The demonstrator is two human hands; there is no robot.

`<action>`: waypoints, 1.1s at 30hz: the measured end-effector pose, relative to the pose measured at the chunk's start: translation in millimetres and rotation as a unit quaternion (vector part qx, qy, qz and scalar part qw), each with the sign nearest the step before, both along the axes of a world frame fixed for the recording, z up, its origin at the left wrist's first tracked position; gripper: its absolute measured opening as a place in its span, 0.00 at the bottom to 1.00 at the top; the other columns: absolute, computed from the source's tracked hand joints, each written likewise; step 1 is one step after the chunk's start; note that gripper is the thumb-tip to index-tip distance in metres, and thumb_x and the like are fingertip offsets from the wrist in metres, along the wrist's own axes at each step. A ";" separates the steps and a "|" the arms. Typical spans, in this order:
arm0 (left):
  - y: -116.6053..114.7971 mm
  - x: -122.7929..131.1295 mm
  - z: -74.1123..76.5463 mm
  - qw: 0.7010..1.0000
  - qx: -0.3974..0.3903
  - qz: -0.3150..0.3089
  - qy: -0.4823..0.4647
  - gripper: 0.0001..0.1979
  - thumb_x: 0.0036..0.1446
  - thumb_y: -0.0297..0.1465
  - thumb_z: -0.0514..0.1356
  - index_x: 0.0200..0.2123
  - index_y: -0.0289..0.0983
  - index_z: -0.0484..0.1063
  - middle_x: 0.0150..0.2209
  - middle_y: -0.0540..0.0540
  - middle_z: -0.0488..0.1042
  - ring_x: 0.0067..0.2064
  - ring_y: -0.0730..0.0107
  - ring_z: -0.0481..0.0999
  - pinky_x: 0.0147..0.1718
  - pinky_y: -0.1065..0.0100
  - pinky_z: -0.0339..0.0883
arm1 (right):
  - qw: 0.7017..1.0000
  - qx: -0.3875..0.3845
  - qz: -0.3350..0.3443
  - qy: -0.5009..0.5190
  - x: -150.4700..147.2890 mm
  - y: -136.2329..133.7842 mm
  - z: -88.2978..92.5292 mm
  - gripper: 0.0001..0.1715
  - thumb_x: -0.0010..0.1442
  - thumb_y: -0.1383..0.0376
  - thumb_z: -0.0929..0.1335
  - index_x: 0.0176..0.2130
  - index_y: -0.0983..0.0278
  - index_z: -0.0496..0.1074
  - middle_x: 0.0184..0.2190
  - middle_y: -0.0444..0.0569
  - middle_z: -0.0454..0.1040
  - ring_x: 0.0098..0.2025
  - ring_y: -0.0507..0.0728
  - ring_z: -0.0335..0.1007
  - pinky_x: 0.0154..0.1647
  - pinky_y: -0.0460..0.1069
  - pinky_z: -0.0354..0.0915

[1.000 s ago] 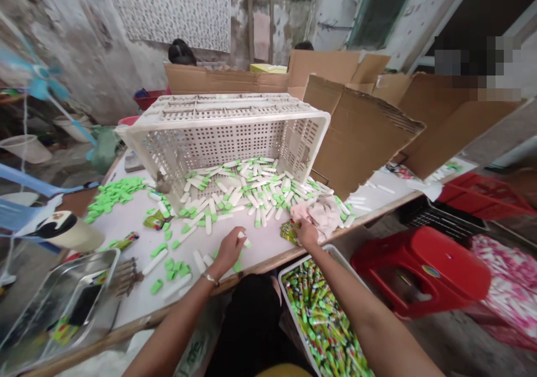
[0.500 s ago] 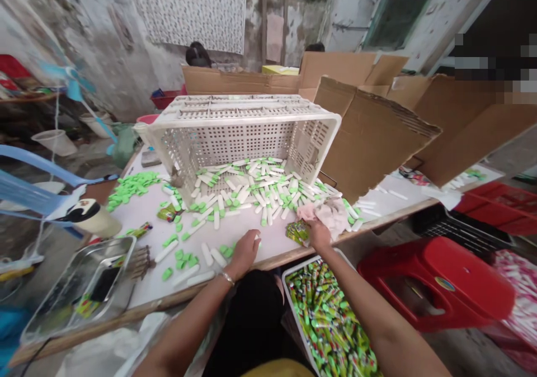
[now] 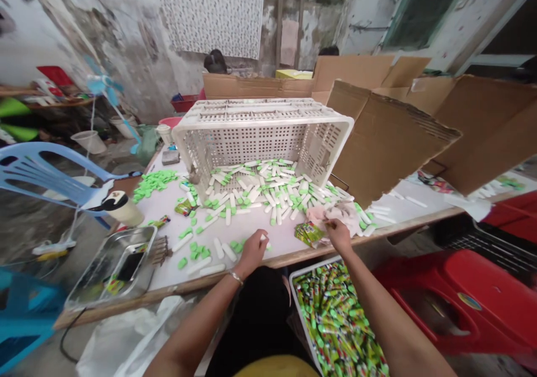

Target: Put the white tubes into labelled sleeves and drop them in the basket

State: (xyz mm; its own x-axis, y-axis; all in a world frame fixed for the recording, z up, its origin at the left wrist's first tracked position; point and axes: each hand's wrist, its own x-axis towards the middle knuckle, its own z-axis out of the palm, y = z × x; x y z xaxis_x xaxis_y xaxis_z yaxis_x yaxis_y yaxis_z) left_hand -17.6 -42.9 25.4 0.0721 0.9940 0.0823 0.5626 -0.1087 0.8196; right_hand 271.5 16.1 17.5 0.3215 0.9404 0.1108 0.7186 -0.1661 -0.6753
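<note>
The white tube point(image 3: 263, 236) was pinched in a narrow grip by the left hand point(image 3: 252, 253), with its end showing past the fingertips, above the near edge of the white-topped table point(image 3: 155, 268). A metal bangle point(image 3: 235, 277) was worn on that wrist. Loose white tubes and green caps were scattered to the left of the hand.

The right hand point(image 3: 339, 236) was held further right, against the pink cloth point(image 3: 335, 217) and just beside the green printed packets point(image 3: 309, 234). Whether the cloth was gripped could not be told. The fingers were seen drawn in, not spread wide.

Behind both hands, a white perforated plastic crate point(image 3: 260, 136) lay tipped on its side, with a heap of white tubes and green caps point(image 3: 268, 192) spilling from its open mouth. A pile of green caps point(image 3: 153, 184) was seen to the far left on the table. A steel tray point(image 3: 111, 268) was placed off the near left corner, and a tray of packed green tubes point(image 3: 335, 324) below the near edge.

Compared with the earlier frame, the whole scene was shifted right in view, while the hands were little changed relative to the table.
</note>
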 end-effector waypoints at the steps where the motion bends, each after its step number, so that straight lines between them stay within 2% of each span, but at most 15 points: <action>1: -0.8 0.3 2.8 1.000 -0.005 0.005 -0.016 0.09 0.54 0.31 0.50 0.37 0.38 0.66 0.24 0.53 0.66 0.24 0.74 0.63 0.27 0.73 0.56 | 1.000 0.008 0.005 0.008 -2.6 -3.3 2.7 0.16 0.49 0.58 0.62 0.30 0.67 0.72 0.25 0.51 0.74 0.27 0.56 0.67 0.26 0.47 0.59; 5: -4.9 3.2 16.3 0.997 -0.016 0.017 -0.072 0.09 0.53 0.33 0.51 0.37 0.38 0.66 0.19 0.56 0.61 0.22 0.74 0.62 0.24 0.73 0.55 | 0.992 0.042 0.067 0.096 -29.1 -28.6 15.6 0.17 0.47 0.53 0.64 0.22 0.65 0.69 0.19 0.45 0.69 0.23 0.53 0.62 0.25 0.46 0.57; 8: -9.3 7.1 25.6 0.993 -0.017 0.007 -0.113 0.10 0.53 0.34 0.52 0.37 0.38 0.66 0.21 0.55 0.64 0.23 0.75 0.64 0.25 0.73 0.57 | 0.971 0.043 0.132 0.194 -57.7 -56.4 25.7 0.18 0.46 0.53 0.66 0.19 0.65 0.69 0.16 0.43 0.65 0.22 0.52 0.59 0.24 0.46 0.57; 11: -13.1 10.5 34.6 0.986 -0.027 0.014 -0.164 0.10 0.52 0.35 0.53 0.37 0.38 0.66 0.24 0.53 0.68 0.24 0.76 0.65 0.25 0.74 0.59 | 0.958 0.049 0.159 0.232 -79.0 -81.2 34.0 0.16 0.48 0.55 0.66 0.20 0.64 0.70 0.16 0.43 0.66 0.23 0.53 0.60 0.25 0.47 0.57; 15: -17.4 11.2 52.1 0.970 -0.032 0.024 -0.241 0.11 0.51 0.36 0.55 0.37 0.37 0.65 0.26 0.52 0.69 0.23 0.77 0.66 0.24 0.75 0.61 | 0.952 0.050 0.187 0.239 -88.0 -101.3 41.8 0.17 0.52 0.55 0.64 0.23 0.65 0.72 0.21 0.45 0.71 0.27 0.54 0.64 0.30 0.48 0.60; 20: -23.5 10.1 79.0 0.950 -0.017 0.015 -0.312 0.12 0.51 0.36 0.56 0.37 0.36 0.63 0.28 0.50 0.69 0.22 0.80 0.64 0.21 0.76 0.60 | 0.944 0.026 0.230 0.235 -86.2 -113.7 52.6 0.21 0.56 0.55 0.60 0.23 0.65 0.71 0.22 0.46 0.71 0.28 0.55 0.65 0.32 0.48 0.60; 23: -26.9 12.4 89.8 0.942 -0.006 0.002 -0.335 0.12 0.52 0.36 0.56 0.38 0.36 0.62 0.29 0.50 0.69 0.22 0.80 0.64 0.22 0.76 0.60 | 0.945 0.016 0.251 0.209 -85.2 -118.0 58.7 0.20 0.57 0.55 0.60 0.23 0.65 0.70 0.22 0.45 0.70 0.28 0.55 0.64 0.32 0.47 0.59; 28: -30.3 18.8 98.0 0.936 0.021 -0.025 -0.349 0.12 0.54 0.35 0.55 0.40 0.36 0.62 0.30 0.50 0.69 0.23 0.80 0.64 0.23 0.76 0.60 | 0.940 0.011 0.283 0.192 -85.0 -120.5 65.4 0.17 0.57 0.56 0.61 0.29 0.65 0.72 0.27 0.47 0.72 0.32 0.56 0.65 0.36 0.48 0.59; 33: -32.9 21.4 98.1 0.948 0.001 -0.063 -0.313 0.12 0.54 0.36 0.55 0.39 0.36 0.63 0.32 0.48 0.71 0.24 0.80 0.65 0.24 0.75 0.62 | 0.934 -0.005 0.298 0.196 -85.1 -118.2 70.4 0.18 0.56 0.56 0.62 0.27 0.65 0.72 0.24 0.45 0.70 0.29 0.55 0.64 0.32 0.47 0.59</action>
